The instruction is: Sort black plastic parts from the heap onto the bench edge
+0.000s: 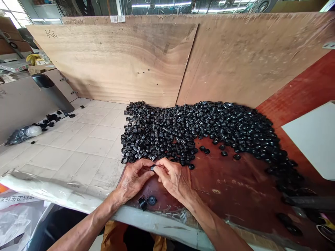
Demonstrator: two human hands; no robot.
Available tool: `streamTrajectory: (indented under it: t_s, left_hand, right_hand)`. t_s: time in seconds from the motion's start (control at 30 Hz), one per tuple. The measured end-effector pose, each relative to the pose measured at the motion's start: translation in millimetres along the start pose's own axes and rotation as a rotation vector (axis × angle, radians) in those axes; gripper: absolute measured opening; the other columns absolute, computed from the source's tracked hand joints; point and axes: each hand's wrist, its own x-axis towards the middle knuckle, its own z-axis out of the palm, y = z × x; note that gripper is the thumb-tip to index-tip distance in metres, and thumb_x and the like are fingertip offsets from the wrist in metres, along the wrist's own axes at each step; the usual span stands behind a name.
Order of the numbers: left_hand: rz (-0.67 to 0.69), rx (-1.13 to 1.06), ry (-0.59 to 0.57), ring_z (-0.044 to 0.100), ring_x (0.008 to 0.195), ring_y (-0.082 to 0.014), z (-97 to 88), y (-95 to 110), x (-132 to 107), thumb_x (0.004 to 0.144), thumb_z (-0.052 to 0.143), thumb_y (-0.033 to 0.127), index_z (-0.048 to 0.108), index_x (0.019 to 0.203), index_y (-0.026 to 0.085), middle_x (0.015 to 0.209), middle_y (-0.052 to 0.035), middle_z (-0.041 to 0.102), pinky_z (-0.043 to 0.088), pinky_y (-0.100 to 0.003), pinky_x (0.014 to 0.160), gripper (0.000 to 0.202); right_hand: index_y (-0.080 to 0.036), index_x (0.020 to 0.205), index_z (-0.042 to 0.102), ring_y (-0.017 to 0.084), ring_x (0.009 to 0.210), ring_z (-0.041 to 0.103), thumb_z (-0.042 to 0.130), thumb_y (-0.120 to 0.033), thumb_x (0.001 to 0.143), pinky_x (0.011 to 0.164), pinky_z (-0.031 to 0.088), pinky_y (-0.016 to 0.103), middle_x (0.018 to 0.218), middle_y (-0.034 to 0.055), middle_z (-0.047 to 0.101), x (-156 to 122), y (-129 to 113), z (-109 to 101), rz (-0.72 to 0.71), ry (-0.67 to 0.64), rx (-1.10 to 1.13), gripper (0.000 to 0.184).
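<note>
Just beyond the fingers (144, 162), a heap of small black parts (162, 134) blocks the way forward, backed by a tall wooden board (125, 59). Right of the fingers, a stretch of red worktop (214, 181) lies open, though the heap curves around its far and right sides and loose parts (207, 151) dot its far end. Left of them, pale tiles (86, 148) leave a wide passage, with a grey cylinder (59, 96) well off. Nearer than the fingers, two black pieces (151, 200) lie side by side.

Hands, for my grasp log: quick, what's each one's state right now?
Left hand: closed, fingertips pinching a small black part.
Right hand: closed, fingertips on the same part.
</note>
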Motion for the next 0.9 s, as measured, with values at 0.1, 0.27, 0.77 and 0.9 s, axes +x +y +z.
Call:
streamTrajectory:
  t_s: [0.1,0.27,0.77,0.9]
  left_hand:
    - [0.137,0.233,0.012,0.076,0.108,-0.0231,-1.0,-3.9,-2.1,0.099,0.067,0.024,0.073,0.115,0.023,0.116,-0.0075,0.081,0.060,-0.038,0.098,0.018]
    - [0.230,0.376,-0.051,0.076,0.105,-0.0238,-6.2,7.6,-8.3,0.099,0.059,0.018,0.073,0.115,0.025,0.110,-0.0071,0.081,0.058,-0.037,0.094,0.022]
    - [-0.077,0.666,0.180,0.064,0.065,-0.0183,-10.7,-4.5,8.4,0.087,0.074,0.030,0.069,0.106,0.022,0.072,0.0030,0.066,0.049,-0.030,0.067,0.021]
    - [-0.025,0.706,0.161,0.067,0.068,-0.0193,-3.5,-11.7,9.0,0.089,0.073,0.028,0.071,0.111,0.023,0.074,0.0026,0.068,0.052,-0.031,0.069,0.023]
  right_hand:
    - [-0.019,0.088,0.068,0.016,0.051,0.065,0.060,-0.028,0.090,0.054,0.049,0.023,0.055,-0.0037,0.064,1.6,3.7,11.0,0.180,-0.025,0.187,0.013]
    - [-0.018,0.079,0.064,0.014,0.043,0.061,0.060,-0.033,0.090,0.048,0.045,0.022,0.053,-0.0031,0.064,2.5,10.0,15.9,0.341,-0.157,0.325,0.019]
    - [-0.023,0.126,0.067,0.021,0.088,0.072,0.067,-0.014,0.093,0.073,0.049,0.028,0.104,0.0062,0.076,7.8,33.1,0.2,-0.109,0.069,-0.491,0.034]
    - [-0.020,0.117,0.069,0.022,0.087,0.072,0.067,-0.010,0.091,0.075,0.051,0.029,0.103,0.0078,0.074,9.0,34.9,3.3,-0.134,0.008,-0.503,0.028]
